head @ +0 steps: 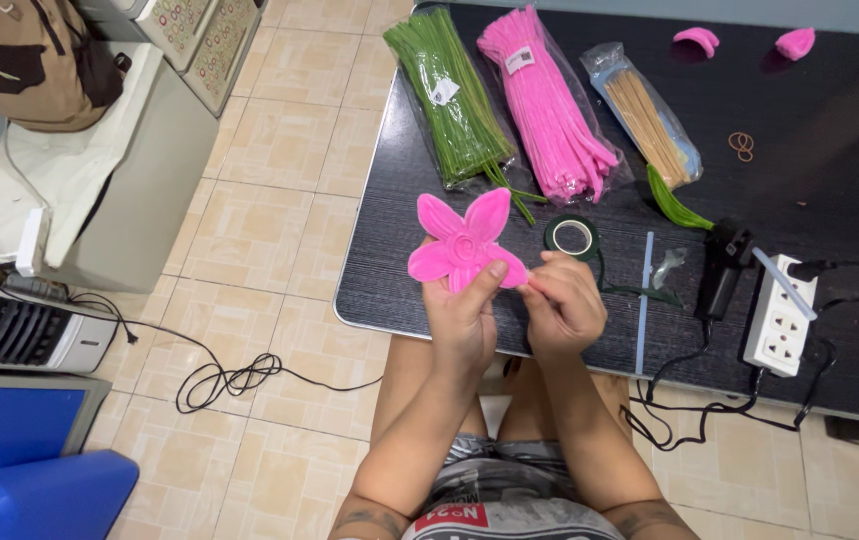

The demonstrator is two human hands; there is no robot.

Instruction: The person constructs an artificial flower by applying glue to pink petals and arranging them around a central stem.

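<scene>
A pink pipe-cleaner flower with several petals is held up over the near edge of the black table. My left hand grips it from below, thumb on its front. My right hand pinches the flower's right petal edge with fingertips. A roll of green floral tape lies just behind my right hand, its tape end trailing right.
Bagged green pipe cleaners, pink pipe cleaners and wooden sticks lie at the table's back. A black glue gun, white power strip, two pink petals and rubber bands are to the right. Cables cross the tiled floor.
</scene>
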